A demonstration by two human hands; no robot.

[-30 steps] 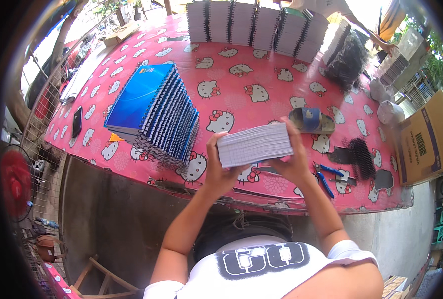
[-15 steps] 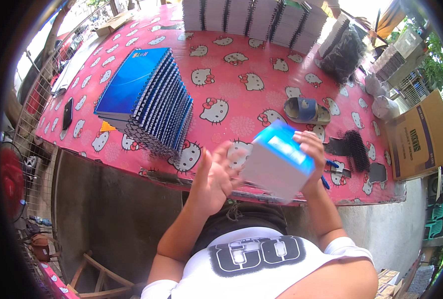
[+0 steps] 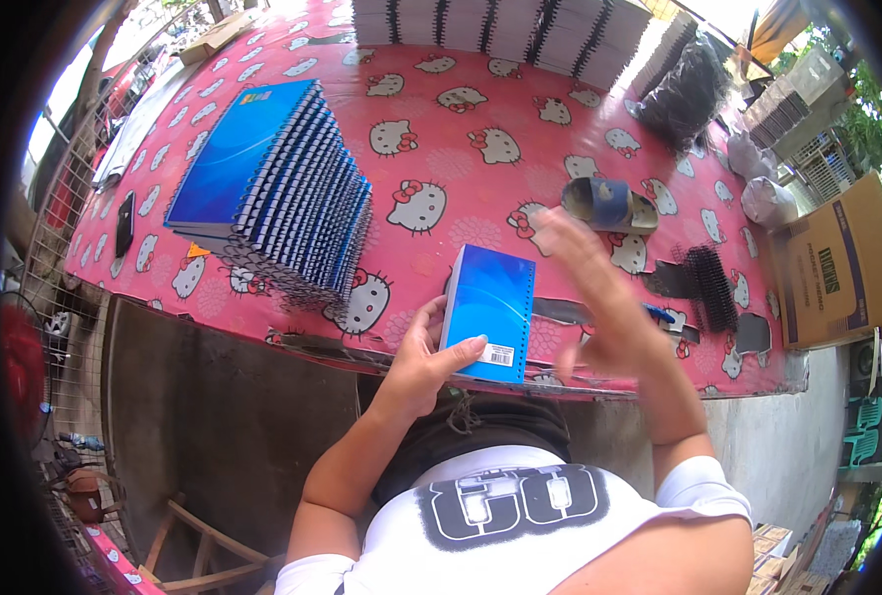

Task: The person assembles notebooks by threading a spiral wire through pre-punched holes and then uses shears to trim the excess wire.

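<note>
A small blue notebook [image 3: 492,307] with a row of punched holes down its right edge and a white label rests at the table's near edge. My left hand [image 3: 429,362] grips it at the lower left, the thumb lying over the cover. My right hand [image 3: 599,297] is raised to the right of the notebook, apart from it, blurred, with fingers stretched out and nothing in them. Farther left stands a tall stack of blue spiral notebooks [image 3: 252,159], their coils facing right. Black binding coils [image 3: 710,288] lie to the right, near a blue pen [image 3: 659,313].
Beyond my right hand lies a blue slipper [image 3: 609,205]. A black plastic bag [image 3: 684,99] and a row of thick coil-bound blocks [image 3: 510,35] stand at the far side. An open cardboard box [image 3: 837,268] is at the right; a phone [image 3: 124,224] lies far left.
The notebook was tilted in my right hand and now sits upright in my left hand, cover up. My right hand has let go and risen away. My left hand has closed on it.
</note>
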